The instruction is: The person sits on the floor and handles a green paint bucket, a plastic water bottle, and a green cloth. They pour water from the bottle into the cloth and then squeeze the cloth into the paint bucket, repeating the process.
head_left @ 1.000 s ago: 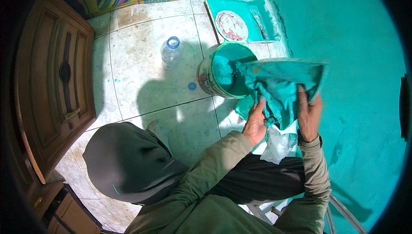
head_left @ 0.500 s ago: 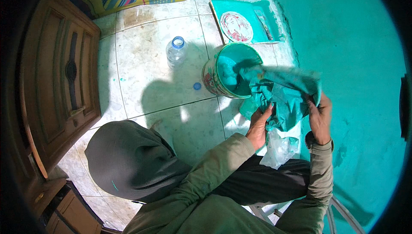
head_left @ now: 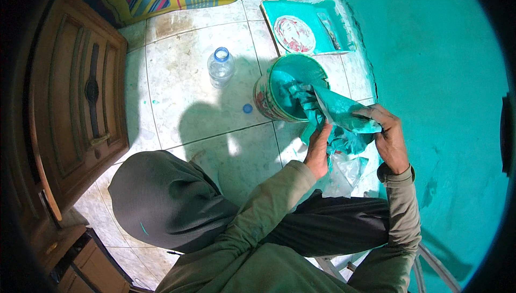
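Observation:
Both hands grip a crumpled plastic bag (head_left: 344, 113) smeared with teal paint. My left hand (head_left: 319, 153) is closed on its near left side, thumb up. My right hand (head_left: 391, 138) pinches its right edge. The bag's far end tips over the rim of a paint bucket (head_left: 262, 99), whose inside is coated in teal. Below the hands hangs or lies some clear plastic (head_left: 344, 177); whether it joins the bag, I cannot tell.
A clear bottle (head_left: 221, 68) without its cap stands left of the bucket, near a blue cap (head_left: 247, 108). Beyond lies a teal-coated paint tray (head_left: 322, 8) holding a round lid (head_left: 294, 34). Further back are two more tubs. A teal wall (head_left: 441, 78) rises on the right; a wooden cabinet (head_left: 75, 94) stands left.
The bag has swung lower and left, its far end now over the bucket's opening and more folded. My right hand has moved left and slightly up; my left hand has shifted slightly up.

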The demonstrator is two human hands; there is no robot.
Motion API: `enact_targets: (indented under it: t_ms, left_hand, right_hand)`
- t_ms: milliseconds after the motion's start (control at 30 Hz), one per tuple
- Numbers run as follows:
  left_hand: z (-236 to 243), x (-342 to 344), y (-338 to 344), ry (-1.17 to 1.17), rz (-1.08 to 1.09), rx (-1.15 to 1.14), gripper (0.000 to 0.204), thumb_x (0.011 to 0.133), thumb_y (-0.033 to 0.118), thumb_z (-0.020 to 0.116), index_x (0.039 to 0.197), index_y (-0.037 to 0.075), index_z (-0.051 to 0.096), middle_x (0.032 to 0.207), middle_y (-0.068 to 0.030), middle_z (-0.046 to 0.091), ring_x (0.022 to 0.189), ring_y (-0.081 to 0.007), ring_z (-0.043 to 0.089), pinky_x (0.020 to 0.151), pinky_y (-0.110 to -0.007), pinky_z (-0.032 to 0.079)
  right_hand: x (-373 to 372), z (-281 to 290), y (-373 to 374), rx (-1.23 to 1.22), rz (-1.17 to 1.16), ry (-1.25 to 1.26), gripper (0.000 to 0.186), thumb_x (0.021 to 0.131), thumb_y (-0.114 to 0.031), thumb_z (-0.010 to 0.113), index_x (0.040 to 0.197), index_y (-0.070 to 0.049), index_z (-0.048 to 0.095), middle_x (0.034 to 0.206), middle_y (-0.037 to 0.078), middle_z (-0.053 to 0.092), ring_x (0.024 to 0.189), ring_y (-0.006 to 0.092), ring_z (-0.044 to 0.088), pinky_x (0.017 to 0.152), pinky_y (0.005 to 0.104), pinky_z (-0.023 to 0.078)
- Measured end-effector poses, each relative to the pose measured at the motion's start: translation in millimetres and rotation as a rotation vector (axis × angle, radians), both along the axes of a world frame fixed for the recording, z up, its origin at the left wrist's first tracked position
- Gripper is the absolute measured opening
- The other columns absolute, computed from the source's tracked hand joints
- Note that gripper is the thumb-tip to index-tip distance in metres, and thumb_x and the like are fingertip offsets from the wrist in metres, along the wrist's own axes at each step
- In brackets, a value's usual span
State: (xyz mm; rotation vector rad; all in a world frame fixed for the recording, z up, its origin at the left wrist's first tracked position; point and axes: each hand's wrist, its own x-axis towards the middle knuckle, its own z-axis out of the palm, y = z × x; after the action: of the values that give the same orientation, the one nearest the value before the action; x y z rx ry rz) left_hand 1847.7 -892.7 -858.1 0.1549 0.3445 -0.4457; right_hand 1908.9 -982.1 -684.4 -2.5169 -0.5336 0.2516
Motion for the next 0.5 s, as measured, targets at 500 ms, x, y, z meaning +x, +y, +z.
enact_targets:
  t_ms: [500]
  left_hand:
    - [34.2, 5.2, 19.2, -0.031, -0.066, -0.197, 0.059, 0.094, 0.060, 0.042, 0.125, 0.011, 0.051, 0.127, -0.0083, 0.056, 0.116, -0.0224, 0.055, 0.097, -0.043, 0.045]
  right_hand:
    - [-0.6, -11.0, -2.5, -0.594, 0.424, -0.412, 0.016, 0.073, -0.009, 0.058, 0.087, -0.007, 0.065, 0.092, 0.007, 0.059, 0.087, 0.0257, 0.059, 0.068, 0.0356, 0.049]
